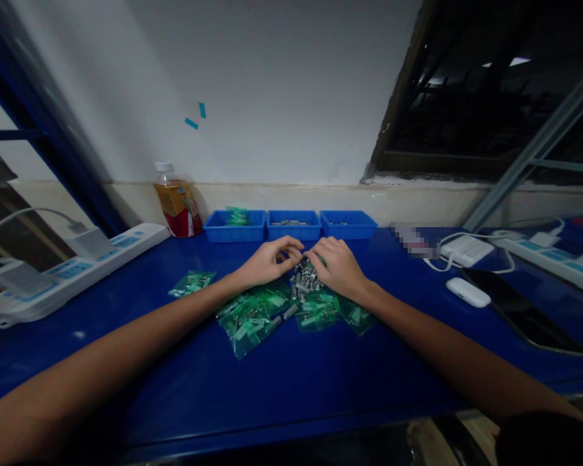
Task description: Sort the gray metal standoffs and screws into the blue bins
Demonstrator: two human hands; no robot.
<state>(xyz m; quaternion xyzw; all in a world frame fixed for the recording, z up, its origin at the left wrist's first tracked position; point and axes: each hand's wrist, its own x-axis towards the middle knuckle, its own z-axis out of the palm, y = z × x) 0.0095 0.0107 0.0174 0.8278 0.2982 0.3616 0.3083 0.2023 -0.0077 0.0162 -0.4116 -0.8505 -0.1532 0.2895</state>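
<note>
My left hand (271, 260) is curled, with thumb and fingertips drawn together above a pile of small metal fasteners (305, 285). My right hand (339, 266) bends over the right side of the same pile, its fingers closed and almost meeting the left fingertips. Whatever either hand pinches is too small or hidden to make out. Under and in front of the hands lie several green-tinted clear plastic bags (249, 323) with small parts inside. Another such bag (193, 283) lies by my left forearm. Two grey metal cylinders (290, 312) rest between the bags.
Three blue bins stand along the wall: left (234, 233) with a green bag, middle (294, 231) and right (348, 228) with small parts. A drink bottle (177, 204) and power strip (85, 268) are left; a white earbud case (468, 292), phone (525, 314) and cables right.
</note>
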